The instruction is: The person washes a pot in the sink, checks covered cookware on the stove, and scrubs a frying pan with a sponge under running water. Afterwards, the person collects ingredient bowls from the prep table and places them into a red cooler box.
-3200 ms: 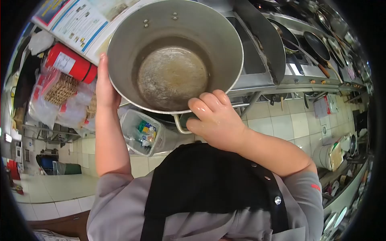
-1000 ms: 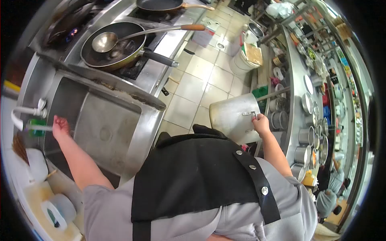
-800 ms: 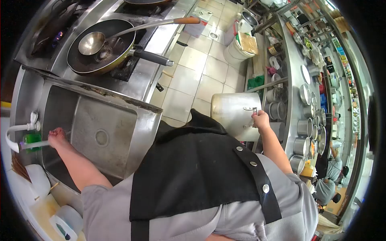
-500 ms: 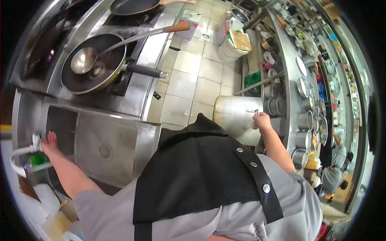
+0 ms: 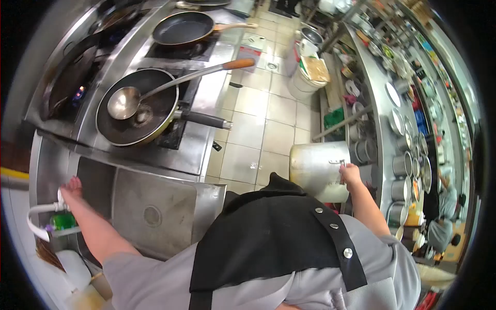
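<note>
My left hand (image 5: 71, 187) is at the sink's outer edge, right beside the white faucet (image 5: 44, 209). Its fingers look loosely stretched upward past the tap's lever, and the thumb side seems to touch it. Below that hand lies the steel sink (image 5: 170, 206) with a round drain. On the other side of my body, my right hand (image 5: 352, 174) grips the side handle of a large metal stockpot (image 5: 312, 160). The pot hangs or stands low beside my apron; its base and inside are hidden.
On the stove, a frying pan (image 5: 119, 132) holds a ladle (image 5: 124, 102) with a wooden grip. A second pan (image 5: 183, 28) sits behind it, and a flame burns at the left. A lidded white bucket (image 5: 304, 85) stands on the tiled floor. Pots (image 5: 402, 164) line the right-hand counter.
The view has shifted, so stove, sink and pot appear lower and further right. My left hand stays by the faucet with its fingers less spread; my right hand keeps hold of the stockpot.
</note>
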Motion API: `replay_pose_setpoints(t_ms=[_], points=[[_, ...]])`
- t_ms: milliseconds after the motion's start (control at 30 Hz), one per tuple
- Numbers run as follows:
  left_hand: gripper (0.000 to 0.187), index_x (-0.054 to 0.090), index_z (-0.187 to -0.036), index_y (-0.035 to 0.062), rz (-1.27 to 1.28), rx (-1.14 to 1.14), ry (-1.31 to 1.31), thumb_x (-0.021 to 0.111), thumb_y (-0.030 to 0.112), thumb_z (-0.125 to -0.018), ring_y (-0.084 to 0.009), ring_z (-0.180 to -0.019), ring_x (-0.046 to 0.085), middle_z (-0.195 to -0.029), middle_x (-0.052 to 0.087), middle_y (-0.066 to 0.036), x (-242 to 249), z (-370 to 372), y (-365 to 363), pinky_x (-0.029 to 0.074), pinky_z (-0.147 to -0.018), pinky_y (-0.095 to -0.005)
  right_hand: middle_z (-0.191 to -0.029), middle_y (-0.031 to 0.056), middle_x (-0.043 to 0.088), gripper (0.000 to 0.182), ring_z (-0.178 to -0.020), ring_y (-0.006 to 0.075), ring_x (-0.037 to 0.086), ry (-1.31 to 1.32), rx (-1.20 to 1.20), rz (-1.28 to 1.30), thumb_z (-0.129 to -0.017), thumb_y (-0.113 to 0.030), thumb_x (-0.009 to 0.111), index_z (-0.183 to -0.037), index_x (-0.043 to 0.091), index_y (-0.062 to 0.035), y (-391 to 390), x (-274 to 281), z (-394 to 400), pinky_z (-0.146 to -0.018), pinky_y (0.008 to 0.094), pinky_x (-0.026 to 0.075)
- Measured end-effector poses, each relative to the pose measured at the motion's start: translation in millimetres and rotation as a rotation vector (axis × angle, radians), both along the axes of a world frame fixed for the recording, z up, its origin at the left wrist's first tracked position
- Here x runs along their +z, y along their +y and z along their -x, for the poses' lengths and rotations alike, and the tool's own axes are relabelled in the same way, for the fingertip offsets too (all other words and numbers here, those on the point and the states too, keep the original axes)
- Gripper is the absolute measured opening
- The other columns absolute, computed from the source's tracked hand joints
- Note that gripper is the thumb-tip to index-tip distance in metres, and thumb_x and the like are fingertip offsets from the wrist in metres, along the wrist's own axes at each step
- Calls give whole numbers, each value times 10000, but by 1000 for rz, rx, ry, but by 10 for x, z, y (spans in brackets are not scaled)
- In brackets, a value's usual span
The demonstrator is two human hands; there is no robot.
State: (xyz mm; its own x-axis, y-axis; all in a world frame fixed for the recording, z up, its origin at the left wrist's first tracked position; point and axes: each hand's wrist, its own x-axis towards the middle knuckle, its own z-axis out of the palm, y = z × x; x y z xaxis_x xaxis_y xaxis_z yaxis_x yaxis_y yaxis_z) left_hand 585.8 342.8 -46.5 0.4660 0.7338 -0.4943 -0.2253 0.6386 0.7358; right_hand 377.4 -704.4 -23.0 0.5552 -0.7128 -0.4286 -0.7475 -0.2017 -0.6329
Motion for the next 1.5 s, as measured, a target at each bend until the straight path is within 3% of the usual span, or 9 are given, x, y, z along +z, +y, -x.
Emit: replay_pose_setpoints(t_ms=[167,267,533,633,800,933,1033,1367,1500], points=[[679,427,-1298,-43,-264,-75,31,393,555,-978,-379,-991,609,-1127,595,-241,-487,-14,163,548,-877,-479,-590,95,560,241,-468,195,540,-64,135,33,-850,-189,588,-709,604,5,-207,-216,116,-432,368,437],[440,428,-1145,-39,-246,138,121,392,374,-997,-426,-830,630,-964,595,-239,-347,54,-155,570,-717,-555,-610,47,537,222,-424,177,494,-29,138,-111,-908,-191,627,-798,577,-5,-409,-312,69,-401,340,409],[524,468,-1175,-16,-122,298,27,479,451,-939,-344,-1034,570,-1058,547,-175,-123,119,-408,504,-891,-498,-672,41,541,163,-445,148,494,-37,69,-103,-938,-163,607,-917,561,-8,-249,-263,20,-395,315,421],[709,283,-1461,-31,-241,227,-48,345,486,-979,-343,-1277,479,-1456,417,-213,78,211,-531,386,-1075,-533,-649,33,535,187,-439,152,479,-31,117,-103,-930,-160,609,-795,556,-42,-275,-277,29,-376,323,403],[428,487,-1335,10,-198,10,-163,446,263,-992,-331,-1124,606,-1302,563,-197,-415,296,439,523,-922,-521,-601,59,544,154,-469,185,521,-29,53,34,-854,-148,603,-762,569,-29,-190,-351,23,-419,363,419],[651,309,-1461,-31,863,-93,-988,540,108,-868,-421,-1379,300,-1512,279,-215,-384,345,664,401,-1089,-584,-585,87,572,283,-429,210,539,108,109,123,-887,-277,616,-880,621,6,-192,-400,19,-413,385,430],[503,410,-1372,-5,155,-17,-461,497,292,-975,-320,-1195,536,-1279,565,-178,-182,233,552,428,-1015,-549,-580,37,515,180,-414,149,462,19,-77,-19,-902,-203,614,-948,590,-30,-6,-244,-19,-379,340,336],[291,510,-898,74,273,-384,216,498,360,-843,-226,-701,538,-777,546,-73,257,206,524,440,-651,-361,-640,70,561,193,-497,180,509,-73,-130,-11,-804,-194,596,-825,630,-5,2,-73,-212,-454,355,388],[343,542,-929,52,128,-146,241,480,388,-896,-236,-671,561,-799,591,-108,378,71,374,464,-593,-362,-668,21,524,157,-479,127,453,-72,-125,-55,-792,-152,625,-891,588,-37,-104,-148,-344,-417,301,348]])
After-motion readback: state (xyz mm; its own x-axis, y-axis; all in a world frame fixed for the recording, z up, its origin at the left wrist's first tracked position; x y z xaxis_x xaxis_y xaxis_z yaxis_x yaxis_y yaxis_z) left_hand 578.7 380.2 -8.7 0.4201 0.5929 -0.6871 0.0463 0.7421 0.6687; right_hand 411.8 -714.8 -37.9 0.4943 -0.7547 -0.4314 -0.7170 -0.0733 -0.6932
